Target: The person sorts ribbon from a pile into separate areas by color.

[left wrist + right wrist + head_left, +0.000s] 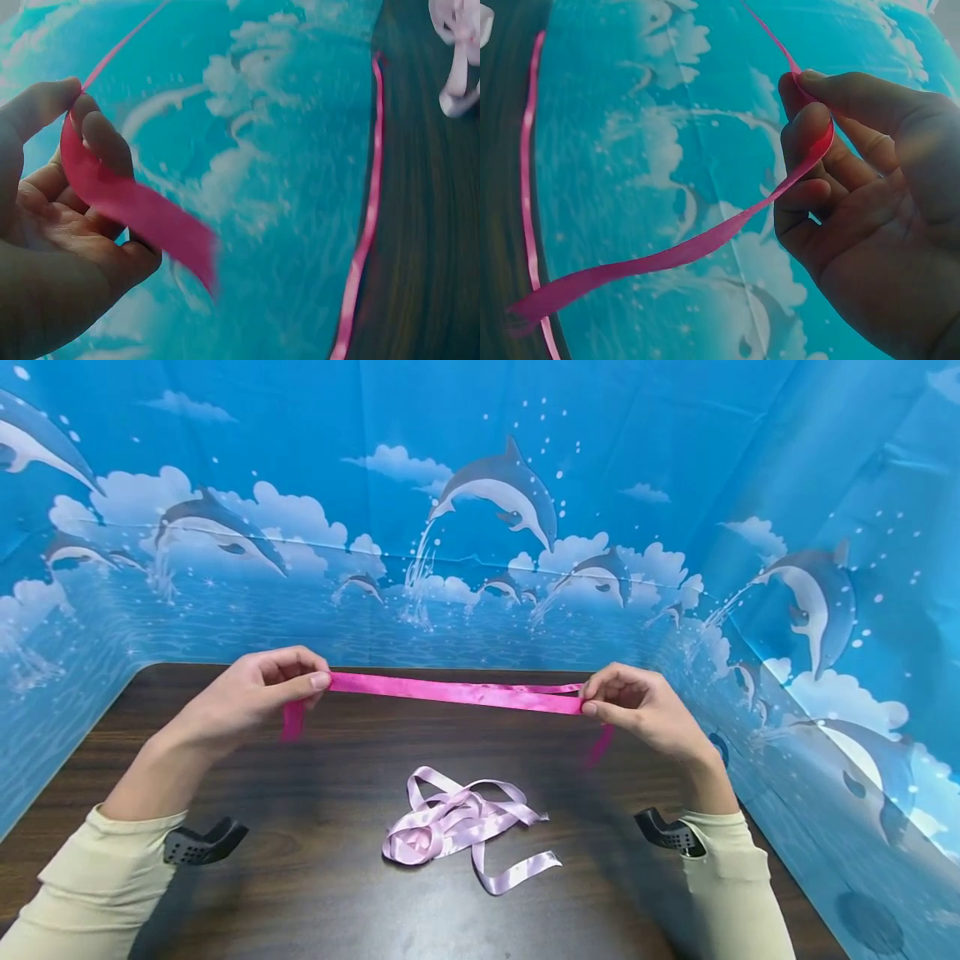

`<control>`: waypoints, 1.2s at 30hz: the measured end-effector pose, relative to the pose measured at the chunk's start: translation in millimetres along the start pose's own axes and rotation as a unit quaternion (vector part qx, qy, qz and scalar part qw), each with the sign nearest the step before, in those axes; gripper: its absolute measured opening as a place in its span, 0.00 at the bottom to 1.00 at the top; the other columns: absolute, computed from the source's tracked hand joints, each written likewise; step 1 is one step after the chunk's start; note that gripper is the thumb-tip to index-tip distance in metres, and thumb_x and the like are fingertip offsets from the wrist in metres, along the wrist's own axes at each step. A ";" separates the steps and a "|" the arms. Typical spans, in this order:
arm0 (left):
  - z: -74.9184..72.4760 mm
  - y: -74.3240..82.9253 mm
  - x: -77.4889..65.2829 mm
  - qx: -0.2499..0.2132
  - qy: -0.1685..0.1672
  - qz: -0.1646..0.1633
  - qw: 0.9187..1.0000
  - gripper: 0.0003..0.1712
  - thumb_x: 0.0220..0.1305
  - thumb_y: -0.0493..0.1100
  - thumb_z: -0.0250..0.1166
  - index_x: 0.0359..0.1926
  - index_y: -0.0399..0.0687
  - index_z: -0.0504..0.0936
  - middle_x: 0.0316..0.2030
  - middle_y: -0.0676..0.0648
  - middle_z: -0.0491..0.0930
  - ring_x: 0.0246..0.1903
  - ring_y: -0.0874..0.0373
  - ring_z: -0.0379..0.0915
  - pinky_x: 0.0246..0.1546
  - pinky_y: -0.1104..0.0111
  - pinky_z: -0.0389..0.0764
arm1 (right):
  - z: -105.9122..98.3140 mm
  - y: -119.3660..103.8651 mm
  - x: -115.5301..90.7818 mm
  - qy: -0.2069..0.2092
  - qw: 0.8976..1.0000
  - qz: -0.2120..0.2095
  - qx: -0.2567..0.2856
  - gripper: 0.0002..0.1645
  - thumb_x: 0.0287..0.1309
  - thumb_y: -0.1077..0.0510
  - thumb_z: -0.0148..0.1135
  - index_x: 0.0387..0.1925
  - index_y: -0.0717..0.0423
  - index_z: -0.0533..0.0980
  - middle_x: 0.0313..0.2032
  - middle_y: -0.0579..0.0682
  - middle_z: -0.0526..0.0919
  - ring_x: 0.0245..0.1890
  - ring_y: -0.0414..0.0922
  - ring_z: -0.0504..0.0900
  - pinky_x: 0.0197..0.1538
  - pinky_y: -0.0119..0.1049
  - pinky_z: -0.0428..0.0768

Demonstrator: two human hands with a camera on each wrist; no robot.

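A bright pink satin ribbon (450, 691) stretches nearly level between the two hands, above the far part of the table. My left hand (251, 693) pinches one end between thumb and forefinger. At the other end, my right hand (637, 697) holds it the same way. Short loose tails hang past both grips; the left tail (146, 210) curls over the fingers, and the right tail (675, 251) dangles long and twisted. Nearer me on the table lies a loosely heaped pale pink ribbon (457, 822), one end trailing to the right, touched by neither hand.
Along the far edge of the dark wood table (337, 902) runs another narrow pink strip (364, 247), partly hidden behind the stretched ribbon in the head view. A blue dolphin-print curtain (315, 443) hangs at the back and sides. Black wrist mounts (204, 843) sit on both sleeves.
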State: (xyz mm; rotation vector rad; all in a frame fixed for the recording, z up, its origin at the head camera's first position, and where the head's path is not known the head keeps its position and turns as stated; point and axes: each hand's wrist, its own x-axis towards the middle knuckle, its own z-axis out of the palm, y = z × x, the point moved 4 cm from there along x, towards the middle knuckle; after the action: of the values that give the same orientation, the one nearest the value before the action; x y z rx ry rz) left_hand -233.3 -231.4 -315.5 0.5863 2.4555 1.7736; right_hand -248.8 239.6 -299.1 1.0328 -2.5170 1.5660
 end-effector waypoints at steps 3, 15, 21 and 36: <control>-13.6 -18.8 4.5 0.000 0.025 -0.025 0.999 0.15 0.74 0.48 0.64 0.51 0.42 0.80 0.35 0.40 0.75 0.33 0.47 0.71 0.32 0.60 0.74 | -10.9 6.3 -2.6 0.024 1.000 0.008 0.002 0.10 0.63 0.67 0.69 0.45 0.58 0.80 0.37 0.59 0.83 0.30 0.53 0.82 0.33 0.40 0.81; -48.9 -68.8 19.3 -0.028 0.089 -0.094 0.991 0.23 0.71 0.55 0.65 0.56 0.43 0.80 0.40 0.50 0.77 0.40 0.53 0.72 0.39 0.67 0.75 | -35.6 51.9 -2.1 0.095 0.988 0.040 0.111 0.08 0.64 0.70 0.66 0.44 0.67 0.78 0.38 0.57 0.84 0.25 0.52 0.80 0.26 0.40 0.81; -59.2 -81.4 23.1 -0.032 0.107 -0.106 0.988 0.24 0.70 0.57 0.66 0.56 0.45 0.80 0.42 0.53 0.78 0.41 0.55 0.72 0.41 0.69 0.76 | -42.2 90.1 -1.9 0.148 0.978 0.084 0.124 0.10 0.63 0.65 0.69 0.43 0.65 0.79 0.37 0.51 0.85 0.34 0.44 0.79 0.35 0.31 0.78; -75.8 -129.7 27.1 0.064 0.108 -0.144 0.982 0.36 0.69 0.64 0.63 0.64 0.42 0.75 0.45 0.54 0.82 0.46 0.53 0.74 0.44 0.69 0.75 | -44.9 170.0 7.3 0.190 0.966 0.171 0.033 0.20 0.62 0.53 0.73 0.49 0.64 0.82 0.37 0.46 0.85 0.34 0.41 0.78 0.36 0.33 0.76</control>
State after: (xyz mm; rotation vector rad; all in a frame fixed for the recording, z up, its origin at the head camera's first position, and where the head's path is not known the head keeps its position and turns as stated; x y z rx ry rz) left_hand -313.4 -325.5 -405.2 0.0375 2.6443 1.6499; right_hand -359.0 320.3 -410.0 0.2596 -2.4685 1.7316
